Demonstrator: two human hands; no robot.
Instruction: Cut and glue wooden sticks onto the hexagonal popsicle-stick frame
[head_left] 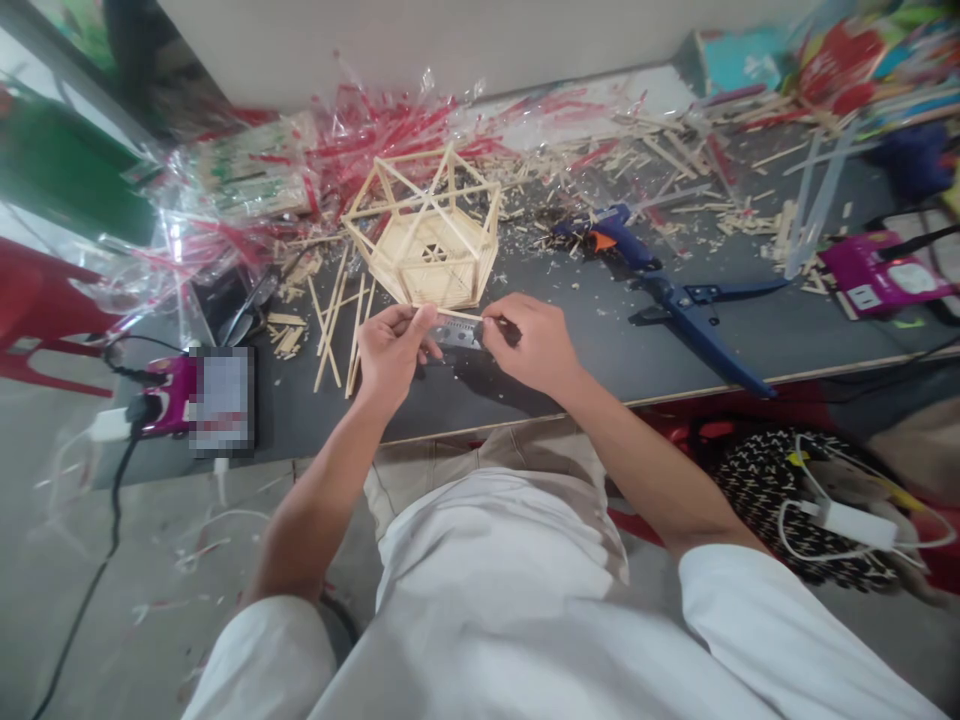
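Observation:
A short wooden stick (459, 316) spans the gap between my two hands, just in front of the wooden frame. Thumb and fingers of my left hand (391, 352) are closed on its left end. At the other end, my right hand (532, 343) pinches the stick. Right below it lies a clear or metallic strip with ruler-like marks (459, 334); which hand supports it I cannot tell. The hexagonal frame of wooden sticks (480, 272), with a slatted base, stands on the dark tabletop (570, 310) beyond my fingers.
Blue cutters (701, 325) and a blue glue gun (626, 240) lie to the right. Loose sticks (324, 325) are at the left, near a phone-like device (223, 400) and a purple power strip (169, 395). Red-and-clear plastic wrappers (390, 130) and stick scraps cover the back.

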